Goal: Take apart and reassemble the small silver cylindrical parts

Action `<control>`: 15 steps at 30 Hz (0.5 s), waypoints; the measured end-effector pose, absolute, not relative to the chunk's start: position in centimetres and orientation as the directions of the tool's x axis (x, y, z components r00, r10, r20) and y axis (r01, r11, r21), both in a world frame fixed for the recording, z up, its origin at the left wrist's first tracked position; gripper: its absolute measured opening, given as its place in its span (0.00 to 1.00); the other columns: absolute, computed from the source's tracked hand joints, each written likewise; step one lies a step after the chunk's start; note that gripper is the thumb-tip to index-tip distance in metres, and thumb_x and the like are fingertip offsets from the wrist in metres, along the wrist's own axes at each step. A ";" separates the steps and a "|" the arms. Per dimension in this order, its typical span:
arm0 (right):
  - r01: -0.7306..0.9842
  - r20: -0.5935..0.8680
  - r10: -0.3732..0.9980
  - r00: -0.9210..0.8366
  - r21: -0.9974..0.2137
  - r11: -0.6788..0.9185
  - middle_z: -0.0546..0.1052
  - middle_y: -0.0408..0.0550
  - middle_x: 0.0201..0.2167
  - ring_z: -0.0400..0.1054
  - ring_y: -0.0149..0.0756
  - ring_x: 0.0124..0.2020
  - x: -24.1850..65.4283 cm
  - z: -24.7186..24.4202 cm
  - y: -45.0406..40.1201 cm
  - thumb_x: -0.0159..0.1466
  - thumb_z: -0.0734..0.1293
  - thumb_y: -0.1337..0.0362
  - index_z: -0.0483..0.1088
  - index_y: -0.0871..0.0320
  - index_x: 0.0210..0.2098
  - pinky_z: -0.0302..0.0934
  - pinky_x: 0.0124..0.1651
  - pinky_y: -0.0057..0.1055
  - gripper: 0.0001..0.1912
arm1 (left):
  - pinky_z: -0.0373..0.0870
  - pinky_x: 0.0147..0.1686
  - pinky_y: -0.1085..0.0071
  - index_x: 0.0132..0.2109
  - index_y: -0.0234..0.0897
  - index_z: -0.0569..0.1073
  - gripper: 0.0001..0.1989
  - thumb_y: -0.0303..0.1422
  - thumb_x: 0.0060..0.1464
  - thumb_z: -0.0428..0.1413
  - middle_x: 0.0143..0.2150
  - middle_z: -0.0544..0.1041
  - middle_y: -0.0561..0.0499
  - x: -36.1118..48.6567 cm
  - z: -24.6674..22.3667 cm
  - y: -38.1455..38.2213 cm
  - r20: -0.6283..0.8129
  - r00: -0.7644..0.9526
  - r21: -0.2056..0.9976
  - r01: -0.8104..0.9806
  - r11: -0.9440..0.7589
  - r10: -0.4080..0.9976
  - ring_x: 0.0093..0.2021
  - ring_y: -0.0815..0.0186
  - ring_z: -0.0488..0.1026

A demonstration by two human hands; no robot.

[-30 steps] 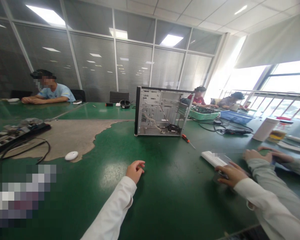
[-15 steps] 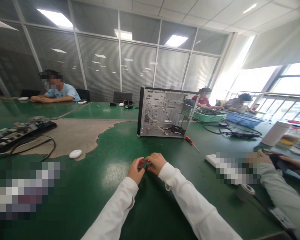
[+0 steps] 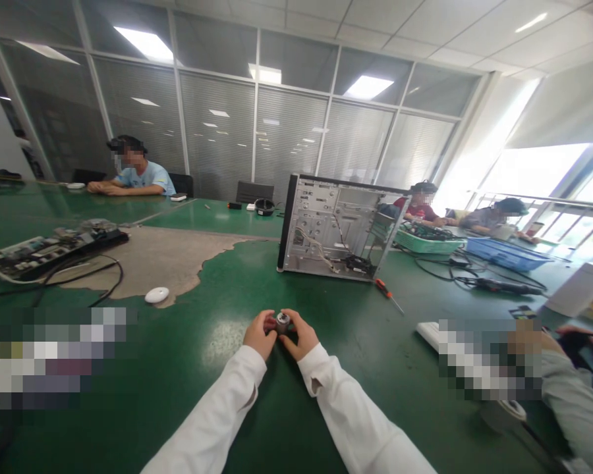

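A small grey metal cylinder stands upright between my hands at the middle of the table, its round top showing some dark marks I cannot make out. My right hand grips it from the right, thumb low and fingers curled over the far side. From the left, my left hand closes its fingertips against the same piece. Beyond my hands is an open computer case with its metal inside and loose cables showing. An orange-handled screwdriver lies at the case's front right corner.
A white oval object and a circuit-laden black unit with cables lie left. Green and blue baskets stand back right. A co-worker's sleeve is at right; other people sit across the green table.
My view has swung, so most of the scene sits further right. My hands have turned the cylinder so its top shows more clearly between them.
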State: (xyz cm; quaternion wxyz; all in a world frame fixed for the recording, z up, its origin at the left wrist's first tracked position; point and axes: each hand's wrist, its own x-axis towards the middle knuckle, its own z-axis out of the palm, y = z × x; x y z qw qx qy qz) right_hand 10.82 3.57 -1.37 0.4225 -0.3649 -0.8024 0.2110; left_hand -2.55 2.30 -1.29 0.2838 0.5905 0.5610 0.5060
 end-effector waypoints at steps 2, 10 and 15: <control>0.430 0.522 0.772 -0.362 -0.641 0.635 0.66 0.45 0.43 0.61 0.36 0.41 10.9 -1.1 3.5 0.45 0.61 0.71 0.56 0.52 0.45 0.59 0.40 0.33 0.27 | 0.67 0.34 0.72 0.40 0.33 0.64 0.20 0.17 0.34 0.46 0.32 0.71 0.49 -2.6 -1.1 2.2 0.262 -0.150 0.913 0.357 -0.195 0.953 0.31 0.69 0.70; 0.413 0.493 0.792 -0.359 -0.677 0.609 0.67 0.44 0.40 0.63 0.34 0.38 11.1 -0.1 3.0 0.45 0.62 0.70 0.59 0.52 0.42 0.60 0.36 0.30 0.23 | 0.67 0.34 0.72 0.37 0.35 0.65 0.19 0.16 0.35 0.46 0.31 0.72 0.51 -2.6 -0.9 1.9 0.245 -0.173 0.922 0.347 -0.173 0.954 0.31 0.69 0.71; 0.189 0.355 0.920 -0.165 -0.904 0.383 0.70 0.38 0.27 0.65 0.30 0.26 10.7 -0.9 3.7 0.44 0.65 0.66 0.57 0.51 0.39 0.60 0.28 0.27 0.22 | 0.66 0.28 0.74 0.38 0.34 0.65 0.19 0.18 0.34 0.47 0.32 0.72 0.50 -2.2 -0.1 1.3 0.261 -0.128 0.912 0.359 -0.200 0.957 0.32 0.68 0.70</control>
